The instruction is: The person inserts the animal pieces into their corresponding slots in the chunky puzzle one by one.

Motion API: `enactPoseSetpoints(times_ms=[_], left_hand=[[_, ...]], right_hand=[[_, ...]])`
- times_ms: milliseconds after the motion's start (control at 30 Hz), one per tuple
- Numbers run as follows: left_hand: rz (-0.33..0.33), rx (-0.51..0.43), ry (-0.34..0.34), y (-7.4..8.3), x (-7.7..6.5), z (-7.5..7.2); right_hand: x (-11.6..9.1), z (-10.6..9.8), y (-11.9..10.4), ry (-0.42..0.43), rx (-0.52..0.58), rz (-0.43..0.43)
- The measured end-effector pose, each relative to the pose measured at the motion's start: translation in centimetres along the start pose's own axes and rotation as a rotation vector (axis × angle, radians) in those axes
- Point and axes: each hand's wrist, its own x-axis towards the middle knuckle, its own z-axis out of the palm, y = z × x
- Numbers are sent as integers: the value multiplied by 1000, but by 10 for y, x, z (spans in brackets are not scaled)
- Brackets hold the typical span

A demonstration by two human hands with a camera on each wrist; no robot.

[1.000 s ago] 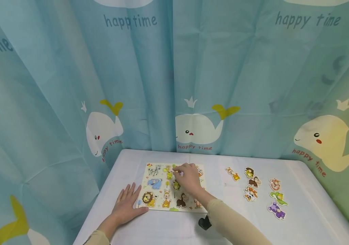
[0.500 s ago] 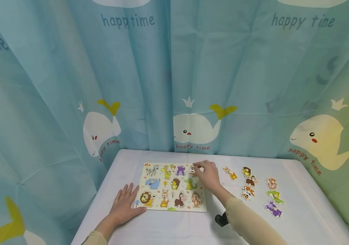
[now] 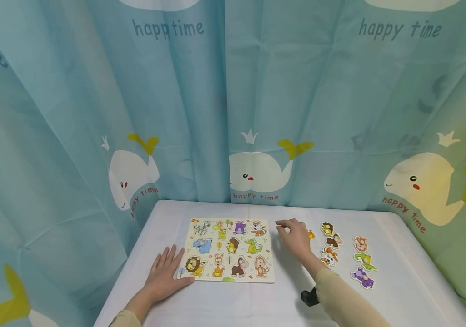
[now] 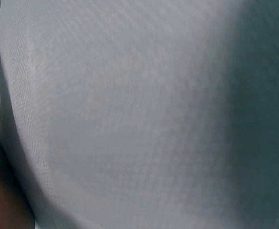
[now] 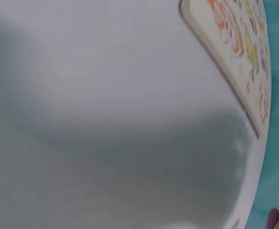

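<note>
My left hand (image 3: 166, 273) lies flat on the table with fingers spread, its thumb at the lower left corner of the animal puzzle board (image 3: 271, 254). In the left wrist view only a strip of that hand shows at the left edge. My right hand (image 3: 294, 238) hovers just right of the board, fingers loosely bent, and I see nothing held in it. Behind it the kangaroo piece (image 3: 311, 234) is partly hidden. The lion (image 3: 195, 266) and elephant (image 3: 203, 245) on the board seem to carry knobs.
Several loose animal pieces lie on the right: a hedgehog (image 3: 327, 228), a gorilla (image 3: 333, 241), a tiger (image 3: 329, 257), a monkey (image 3: 360, 244), a crocodile (image 3: 365, 261) and a purple hippo (image 3: 362, 277). A blue whale-print curtain (image 3: 200, 113) hangs behind the white table (image 3: 216, 304).
My right hand has moved right, from the middle of the board past its top right tiger picture, to off the board. The left hand stays in place; the view has shifted slightly.
</note>
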Motion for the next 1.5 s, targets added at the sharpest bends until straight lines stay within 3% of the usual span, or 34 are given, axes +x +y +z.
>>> enactPoseSetpoints(times_ms=[333,700,1033,1333,1500], left_hand=[[-5,-16,5,2,-1,-1],[-5,-18,-3,2,-1,-2],[49,-70,70,-2,0,5],[0,-23,5,2,0,-3],[4,-35,15,1,1,0]], right_hand=[[-3,-15,32,35,-42,23],[-10,-29,54,44,-112,34],[-11,-38,69,90,-178,95],[-9,-43,81,77,-238,132],[-4,-44,83,59,-259,118]])
